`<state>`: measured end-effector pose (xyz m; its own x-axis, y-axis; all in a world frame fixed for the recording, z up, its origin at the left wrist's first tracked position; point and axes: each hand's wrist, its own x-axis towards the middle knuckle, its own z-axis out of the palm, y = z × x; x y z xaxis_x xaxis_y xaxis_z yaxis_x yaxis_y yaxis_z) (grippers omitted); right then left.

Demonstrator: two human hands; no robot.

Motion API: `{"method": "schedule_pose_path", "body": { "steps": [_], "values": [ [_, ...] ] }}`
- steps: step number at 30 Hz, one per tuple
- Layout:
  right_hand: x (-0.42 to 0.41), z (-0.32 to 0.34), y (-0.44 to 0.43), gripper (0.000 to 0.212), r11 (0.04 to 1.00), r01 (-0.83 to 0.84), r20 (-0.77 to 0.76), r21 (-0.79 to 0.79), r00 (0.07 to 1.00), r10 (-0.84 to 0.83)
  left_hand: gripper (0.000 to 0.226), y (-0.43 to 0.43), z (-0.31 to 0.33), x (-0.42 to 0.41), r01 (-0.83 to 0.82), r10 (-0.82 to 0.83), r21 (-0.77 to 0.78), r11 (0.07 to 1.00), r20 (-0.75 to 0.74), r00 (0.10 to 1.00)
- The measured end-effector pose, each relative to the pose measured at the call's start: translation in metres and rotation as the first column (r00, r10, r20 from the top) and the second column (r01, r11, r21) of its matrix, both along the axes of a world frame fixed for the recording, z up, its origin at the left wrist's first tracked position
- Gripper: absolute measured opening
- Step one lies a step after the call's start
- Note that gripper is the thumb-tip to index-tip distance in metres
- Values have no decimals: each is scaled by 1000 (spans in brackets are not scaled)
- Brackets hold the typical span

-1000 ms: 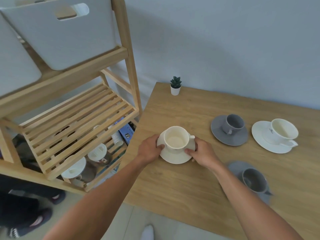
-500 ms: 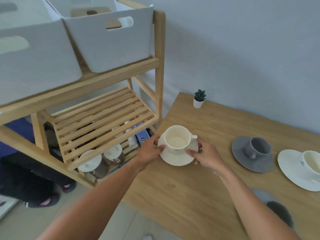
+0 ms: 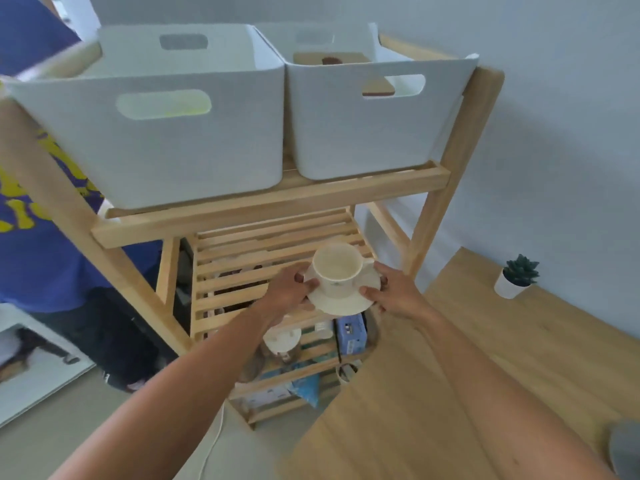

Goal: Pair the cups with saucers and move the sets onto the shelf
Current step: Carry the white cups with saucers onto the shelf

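Note:
A cream cup [image 3: 336, 270] stands upright on a cream saucer [image 3: 343, 302]. My left hand [image 3: 289, 289] grips the saucer's left rim and my right hand [image 3: 393, 292] grips its right rim. The set hangs in the air over the front right part of the slatted middle shelf [image 3: 242, 271] of the wooden rack, just left of its right front post [image 3: 446, 188]. A sliver of a grey saucer [image 3: 625, 448] shows at the frame's lower right edge on the wooden table [image 3: 485, 358]. The other cups are out of view.
Two white bins [image 3: 162, 133] [image 3: 363, 116] fill the top shelf. The bottom shelf holds lidded jars [image 3: 282, 341], a blue box [image 3: 351, 332] and packets. A small potted plant [image 3: 516, 277] stands on the table by the wall. A person in a blue shirt [image 3: 31, 216] stands left of the rack.
Both hands have lifted the cream cup and saucer off the table and carried them left over the middle shelf. The view has turned left toward the rack.

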<state>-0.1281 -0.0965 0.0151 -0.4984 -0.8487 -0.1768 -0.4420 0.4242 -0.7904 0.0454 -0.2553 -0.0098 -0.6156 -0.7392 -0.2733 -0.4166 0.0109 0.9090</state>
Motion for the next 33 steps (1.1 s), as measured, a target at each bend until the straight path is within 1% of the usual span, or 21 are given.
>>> {"method": "schedule_pose_path", "body": {
  "steps": [2,4,6,9,13,14,16,18,20,22,25,27,30,33],
  "values": [
    [-14,-10,-28,52,1000,-21,-28,-10,999,20,46,-26,-12,-14,-31,31,4,1000,-1,1000],
    [-28,-20,-50,53,999,-23,-21,-24,1000,22,46,-46,-19,-28,-53,53,-13,999,11,999],
    [-39,-30,-71,49,999,0,-1,-36,1000,0,44,-65,-24,-42,-78,78,-31,996,15,997],
    [-54,-41,-102,43,999,26,-19,-22,999,-26,40,-93,-32,-61,-141,141,-21,990,22,990],
    [-69,-51,-139,36,995,97,-57,12,994,-96,32,-120,-41,-81,-147,155,-100,984,78,985],
    [-72,-54,-148,37,994,110,-68,19,992,-109,32,-126,-45,-86,-167,178,-115,979,91,980],
    [-79,-63,-162,37,991,124,-89,45,989,-120,40,-137,-58,-95,-190,202,-110,976,106,974],
    [-85,-69,-175,40,991,119,-114,69,987,-110,52,-151,-75,-105,-169,184,-106,980,151,971],
    [-90,-73,-185,42,988,127,-139,92,984,-113,57,-166,-89,-115,-123,153,-138,983,229,961],
    [-95,-75,-189,45,983,133,-143,126,983,-115,54,-163,-84,-121,-114,151,-151,982,259,954],
    [-100,-78,-196,55,978,142,-119,154,985,-124,50,-166,-87,-128,-104,191,-268,958,322,927],
    [-103,-80,-199,58,979,144,-99,144,986,-131,50,-164,-84,-130,-96,188,-284,954,320,929],
    [-104,-82,-202,59,979,150,-91,141,986,-138,50,-163,-80,-134,-78,208,-353,932,348,914],
    [-104,-83,-203,68,981,125,-50,145,992,-119,51,-165,-81,-140,-75,227,-389,918,363,904]
  ]
}}
